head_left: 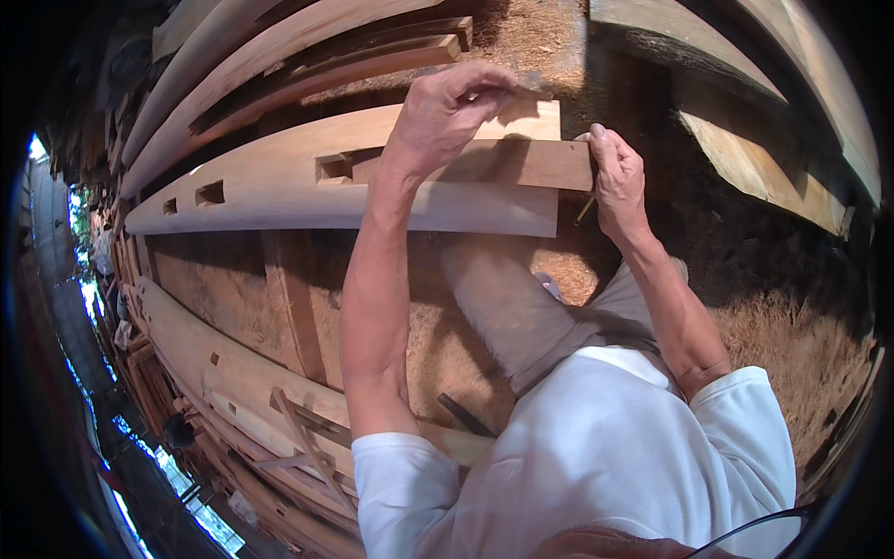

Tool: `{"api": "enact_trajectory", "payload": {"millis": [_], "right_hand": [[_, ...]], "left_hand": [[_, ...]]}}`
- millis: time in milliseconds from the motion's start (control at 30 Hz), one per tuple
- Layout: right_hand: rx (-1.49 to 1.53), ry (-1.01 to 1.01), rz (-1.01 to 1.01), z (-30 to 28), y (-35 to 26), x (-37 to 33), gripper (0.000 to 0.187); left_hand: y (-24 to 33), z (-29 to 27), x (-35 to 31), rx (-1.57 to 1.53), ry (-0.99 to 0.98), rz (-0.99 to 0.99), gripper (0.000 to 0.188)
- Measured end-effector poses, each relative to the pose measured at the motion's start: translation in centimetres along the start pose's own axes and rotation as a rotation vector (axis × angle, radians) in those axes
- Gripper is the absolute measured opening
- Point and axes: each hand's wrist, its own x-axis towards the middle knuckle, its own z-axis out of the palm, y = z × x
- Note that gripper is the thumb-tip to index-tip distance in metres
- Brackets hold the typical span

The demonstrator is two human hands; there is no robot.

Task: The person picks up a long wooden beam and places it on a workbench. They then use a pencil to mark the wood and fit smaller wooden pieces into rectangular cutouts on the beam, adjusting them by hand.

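Note:
A long pale timber (317, 210) with square mortises lies across in front of me. A flat brown board (531, 164) rests along its slotted right end. My right hand (618, 177) is closed at the board's right end, thumb and fingers pinching its edge. A thin yellow stick (585, 211), probably a pencil, pokes out below that hand. Over the timber's far side my left hand (456, 112) is raised, its fingers pinched on a small thin brown piece (533, 93), perhaps a wooden strip. Its shadow falls on the pale wood. The fingers partly hide what the left hand holds.
Beyond the timber lie more long beams (307, 56). Heavy slabs (764, 168) stand at the right. Another mortised timber (251, 349) lies at the lower left, with a wooden brace (303, 433) across it. Wood shavings (535, 42) cover the ground.

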Motion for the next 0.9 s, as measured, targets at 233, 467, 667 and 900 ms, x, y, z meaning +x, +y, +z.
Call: {"api": "enact_trajectory", "payload": {"millis": [233,467,667,900], "right_hand": [[-0.167,-0.021,-0.135,0.9,-2.5,-0.5,0.04],[-0.203,-0.012,-0.122,1.2,-4.0,-0.9,0.041],[-0.181,-0.029,-0.096,1.2,-4.0,-1.0,0.041],[-0.238,-0.038,-0.138,1.8,-4.9,-1.1,0.041]], "left_hand": [[-0.5,-0.1,-0.7,-0.018,-0.063,-0.032,0.022],[-0.7,-2.4,-0.5,-0.071,-0.16,-0.115,0.018],[0.2,-2.2,-0.4,-0.01,-0.231,-0.084,0.015],[-1.6,-3.2,-0.1,0.079,-0.261,-0.104,0.017]]}}
